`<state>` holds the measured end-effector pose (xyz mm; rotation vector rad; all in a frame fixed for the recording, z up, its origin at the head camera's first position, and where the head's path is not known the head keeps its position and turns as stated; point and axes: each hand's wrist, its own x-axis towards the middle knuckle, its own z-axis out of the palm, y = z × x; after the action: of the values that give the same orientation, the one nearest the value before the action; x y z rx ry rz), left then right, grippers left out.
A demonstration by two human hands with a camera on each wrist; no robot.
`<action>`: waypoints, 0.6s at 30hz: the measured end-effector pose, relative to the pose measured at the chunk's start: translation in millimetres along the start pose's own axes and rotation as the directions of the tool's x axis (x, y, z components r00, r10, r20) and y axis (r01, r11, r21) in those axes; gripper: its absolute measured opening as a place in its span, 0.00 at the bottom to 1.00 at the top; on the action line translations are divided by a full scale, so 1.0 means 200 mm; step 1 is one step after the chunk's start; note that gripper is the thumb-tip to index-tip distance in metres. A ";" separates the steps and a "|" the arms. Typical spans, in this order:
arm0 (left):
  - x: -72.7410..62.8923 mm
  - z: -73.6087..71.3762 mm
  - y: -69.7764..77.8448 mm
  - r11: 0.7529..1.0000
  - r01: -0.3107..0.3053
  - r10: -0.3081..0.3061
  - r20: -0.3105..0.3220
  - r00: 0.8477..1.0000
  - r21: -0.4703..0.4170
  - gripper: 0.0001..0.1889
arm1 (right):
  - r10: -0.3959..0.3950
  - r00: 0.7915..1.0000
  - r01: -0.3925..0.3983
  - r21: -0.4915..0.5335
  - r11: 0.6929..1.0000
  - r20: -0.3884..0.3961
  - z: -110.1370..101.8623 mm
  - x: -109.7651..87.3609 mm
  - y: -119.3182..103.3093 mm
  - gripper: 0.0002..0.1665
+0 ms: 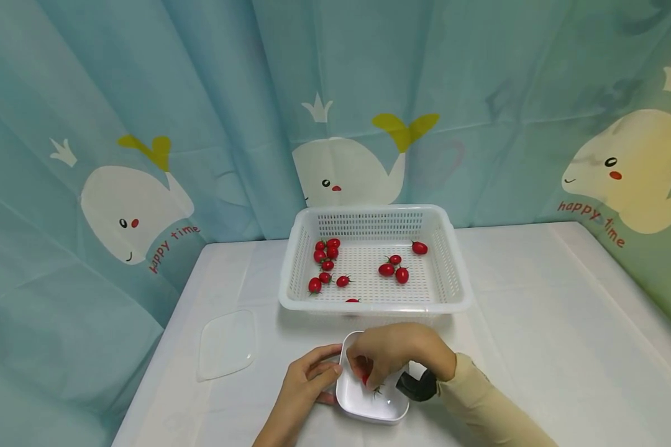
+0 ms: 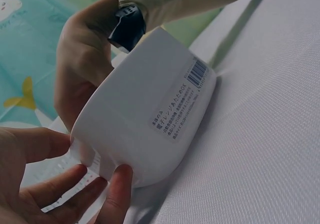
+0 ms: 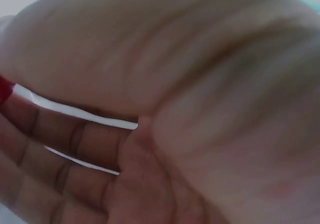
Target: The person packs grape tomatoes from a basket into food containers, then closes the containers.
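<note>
A small white container [image 1: 369, 411] sits on the table in front of the basket, and a label with a barcode shows on its outside in the left wrist view. My left hand [image 1: 312, 374] rests at its left side, thumb and fingertips touching the wall near the rim. My right hand [image 1: 388, 351] reaches down into the container and pinches a red cherry tomato [image 1: 365, 379] between thumb and fingers. A green stem end pokes out below the fingertips. In the right wrist view only a sliver of the cherry tomato [image 3: 5, 89] appears past the thumb.
A white slotted basket [image 1: 458, 285] with several cherry tomatoes [image 1: 386, 270] stands behind the container. A clear flat lid [image 1: 227, 344] lies to the left on the white table [image 1: 559, 329]. A blue curtain [image 1: 212, 112] with whales hangs behind. A black band [image 1: 417, 386] circles the right wrist.
</note>
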<state>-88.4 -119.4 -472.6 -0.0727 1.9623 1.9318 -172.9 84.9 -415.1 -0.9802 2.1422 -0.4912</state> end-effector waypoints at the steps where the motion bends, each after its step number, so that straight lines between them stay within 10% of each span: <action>1: 0.00 0.00 0.00 1.000 -0.002 0.002 0.003 1.000 0.000 0.27 | 0.013 1.000 -0.013 -0.008 1.000 -0.002 0.00 0.00 0.00 0.15; 18: 0.00 0.00 -0.01 1.000 0.000 0.000 -0.020 1.000 0.005 0.27 | 0.031 0.999 -0.031 0.003 1.000 -0.027 -0.01 -0.03 -0.02 0.13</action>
<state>-88.3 -119.2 -475.3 -0.0918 1.9799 1.9335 -169.7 87.7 -409.5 -0.9424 2.1765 -0.4949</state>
